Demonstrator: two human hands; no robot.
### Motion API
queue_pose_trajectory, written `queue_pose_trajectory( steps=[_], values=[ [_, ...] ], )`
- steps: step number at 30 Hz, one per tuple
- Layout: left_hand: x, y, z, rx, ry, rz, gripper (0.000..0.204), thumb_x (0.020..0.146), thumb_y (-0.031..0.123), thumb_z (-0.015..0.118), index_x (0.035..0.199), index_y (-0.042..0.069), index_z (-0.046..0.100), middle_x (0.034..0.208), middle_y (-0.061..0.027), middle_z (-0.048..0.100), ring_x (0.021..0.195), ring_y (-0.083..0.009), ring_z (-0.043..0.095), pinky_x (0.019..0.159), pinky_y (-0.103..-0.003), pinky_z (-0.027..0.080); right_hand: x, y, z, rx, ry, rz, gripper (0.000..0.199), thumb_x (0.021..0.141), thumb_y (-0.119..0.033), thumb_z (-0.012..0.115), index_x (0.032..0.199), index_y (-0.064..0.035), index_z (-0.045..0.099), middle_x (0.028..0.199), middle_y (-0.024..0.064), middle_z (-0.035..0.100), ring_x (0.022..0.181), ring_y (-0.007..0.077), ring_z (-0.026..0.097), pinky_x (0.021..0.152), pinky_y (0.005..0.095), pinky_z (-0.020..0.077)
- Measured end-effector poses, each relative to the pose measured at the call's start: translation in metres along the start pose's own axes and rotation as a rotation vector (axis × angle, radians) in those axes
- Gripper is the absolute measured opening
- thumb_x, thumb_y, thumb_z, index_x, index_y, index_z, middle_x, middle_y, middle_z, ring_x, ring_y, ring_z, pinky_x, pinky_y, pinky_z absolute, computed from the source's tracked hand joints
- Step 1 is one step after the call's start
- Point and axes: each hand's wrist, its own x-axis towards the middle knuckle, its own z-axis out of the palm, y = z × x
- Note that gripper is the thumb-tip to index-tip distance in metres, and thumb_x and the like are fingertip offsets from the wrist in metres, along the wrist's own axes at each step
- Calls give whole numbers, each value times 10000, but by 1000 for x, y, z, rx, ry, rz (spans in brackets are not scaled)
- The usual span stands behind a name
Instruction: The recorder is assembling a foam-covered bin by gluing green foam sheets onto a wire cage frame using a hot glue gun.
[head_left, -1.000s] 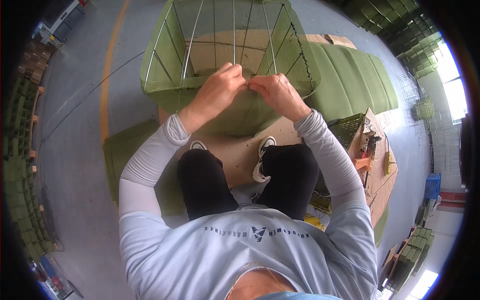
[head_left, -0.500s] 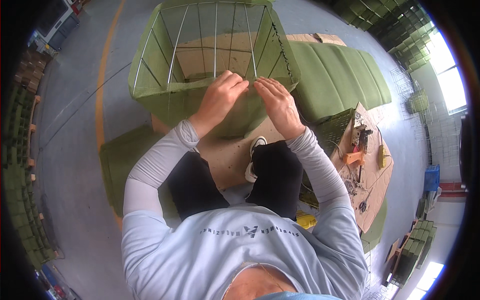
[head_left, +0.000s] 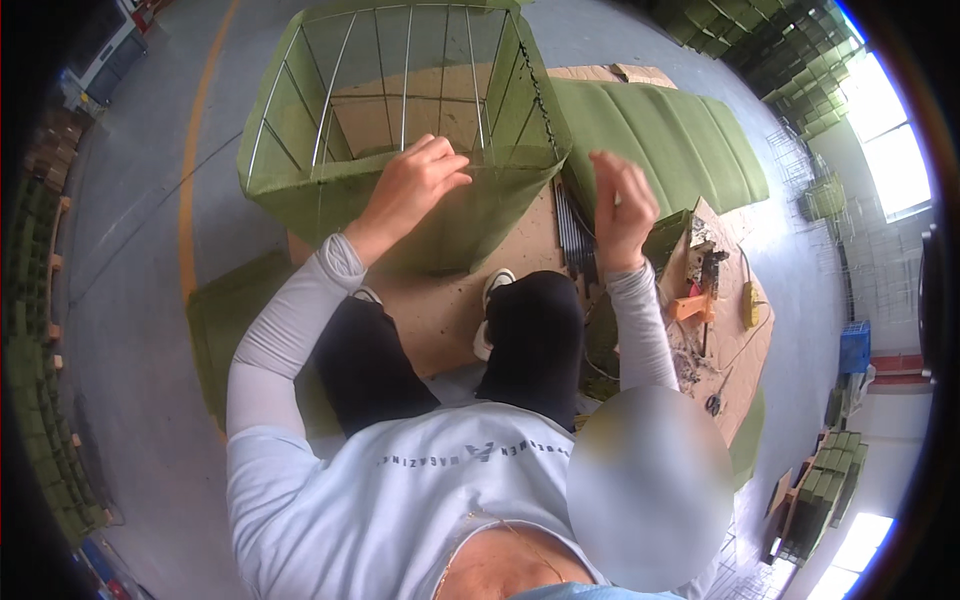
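Grey concrete floor [head_left: 140, 300] spreads around a seated person, stacks of green crates lining the walls. Straight ahead of the knees stands a wire-frame basket [head_left: 400, 130] lined with green fabric, boxy, its long axis running left to right. Nearer to it, the left hand [head_left: 412, 185] rests on the near rim, fingers curled over the wire. Lifted just beside the basket's right corner, the right hand [head_left: 620, 205] holds nothing, fingers loosely spread. Flat cardboard [head_left: 440, 310] lies underfoot; folded green padding [head_left: 670, 140] sits beyond.
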Motion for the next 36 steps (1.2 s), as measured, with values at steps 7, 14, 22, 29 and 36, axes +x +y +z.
queue_pose_trajectory(
  steps=[7, 14, 22, 29, 36],
  values=[
    [-11, 8, 13, 173, 247, -61, 313, 776, 90, 756, 1061, -10, 673, 895, -73, 596, 863, -226, 592, 747, -336, 519, -36, 20, 29, -3, -169, -254, 288, 769, 54, 678, 1051, 0, 706, 1132, 114, 689, 1070, 284, 649, 896, 385, 536],
    [-13, 6, 12, 136, 189, -23, 286, 728, 27, 781, 987, -13, 668, 881, -59, 583, 813, -208, 582, 694, -334, 513, -24, 28, 44, -15, -234, -328, 372, 697, 53, 669, 1066, 12, 688, 1094, 113, 691, 1061, 271, 609, 885, 380, 529],
    [-8, 24, 9, 185, 297, -1, 348, 736, 38, 776, 1061, -18, 665, 924, -83, 616, 864, -245, 605, 733, -353, 518, 33, 32, 38, 133, -548, -301, 186, 725, 32, 705, 906, -12, 701, 785, 106, 669, 778, 269, 594, 691, 380, 502],
    [0, 60, 44, 55, 213, -92, 234, 774, 76, 771, 955, 5, 642, 900, -107, 668, 802, -277, 657, 668, -370, 531, 46, 28, 25, 217, -510, -86, 126, 788, 29, 692, 912, 18, 715, 835, 142, 685, 792, 261, 642, 728, 349, 518],
    [12, 75, 83, -87, 255, -399, 245, 815, 119, 764, 967, 29, 594, 855, -112, 700, 659, -278, 680, 566, -355, 521, -33, 41, 36, 200, -3, 155, 179, 804, 98, 667, 957, 13, 706, 922, 130, 710, 862, 258, 677, 781, 333, 534]
  ],
)
